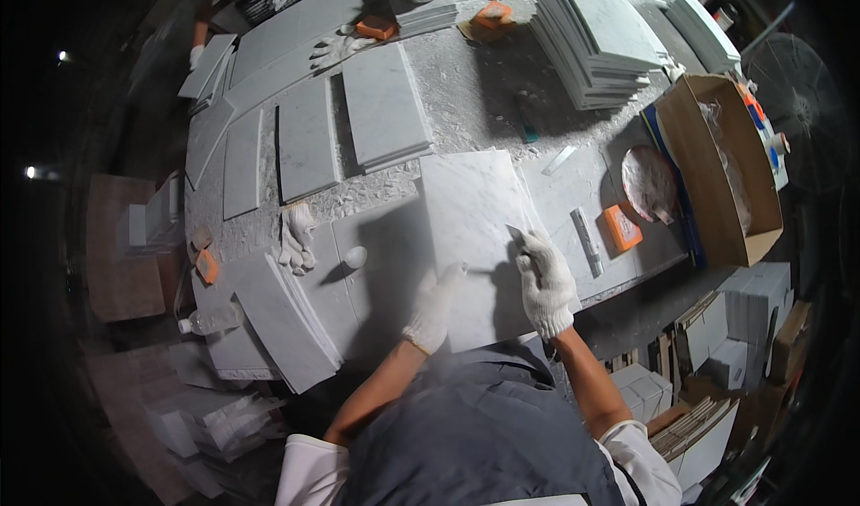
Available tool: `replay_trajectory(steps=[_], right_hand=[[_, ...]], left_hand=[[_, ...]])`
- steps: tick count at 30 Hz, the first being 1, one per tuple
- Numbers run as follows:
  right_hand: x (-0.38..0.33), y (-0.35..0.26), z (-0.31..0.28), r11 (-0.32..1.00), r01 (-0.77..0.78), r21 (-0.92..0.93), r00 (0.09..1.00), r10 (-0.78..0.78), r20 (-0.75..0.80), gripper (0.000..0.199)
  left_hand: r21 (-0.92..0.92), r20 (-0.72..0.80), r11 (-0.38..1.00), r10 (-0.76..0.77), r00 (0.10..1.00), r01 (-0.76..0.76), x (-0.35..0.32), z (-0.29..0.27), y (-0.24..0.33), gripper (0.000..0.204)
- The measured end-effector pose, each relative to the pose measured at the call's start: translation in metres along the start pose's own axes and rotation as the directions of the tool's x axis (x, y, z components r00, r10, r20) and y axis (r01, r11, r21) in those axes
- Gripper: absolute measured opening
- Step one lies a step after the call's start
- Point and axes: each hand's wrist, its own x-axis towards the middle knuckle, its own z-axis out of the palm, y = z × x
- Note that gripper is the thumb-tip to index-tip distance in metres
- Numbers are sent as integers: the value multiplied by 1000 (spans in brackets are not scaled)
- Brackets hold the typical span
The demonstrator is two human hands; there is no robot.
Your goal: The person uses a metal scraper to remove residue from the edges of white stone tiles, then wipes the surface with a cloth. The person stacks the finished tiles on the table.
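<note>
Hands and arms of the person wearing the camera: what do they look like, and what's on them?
The left hand and right hand wear white, knitted-looking gloves, the left cuff edged in a yellowish tone. Both forearms are bare up to short, loose white sleeves. I can't make out any markings.

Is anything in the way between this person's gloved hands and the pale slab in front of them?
Only a small pointed tool, held in the right hand over the right side of the pale slab. Nothing visible blocks the left hand, which is at the slab's lower left edge.
</note>
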Motion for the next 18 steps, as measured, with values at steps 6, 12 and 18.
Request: replay_trajectory(steps=[6,12,18], right_hand=[[59,-6,14,960,271,-76,934,-243,263,19],[104,4,31,937,294,-189,952,-270,147,6],[69,-7,-3,967,248,-58,892,-205,403,12]], left_hand=[[267,-27,961,75,997,-65,11,-5,0,30],[457,12,887,61,998,-60,20,-14,1,36],[426,73,884,180,981,-194,19,-11,5,40]])
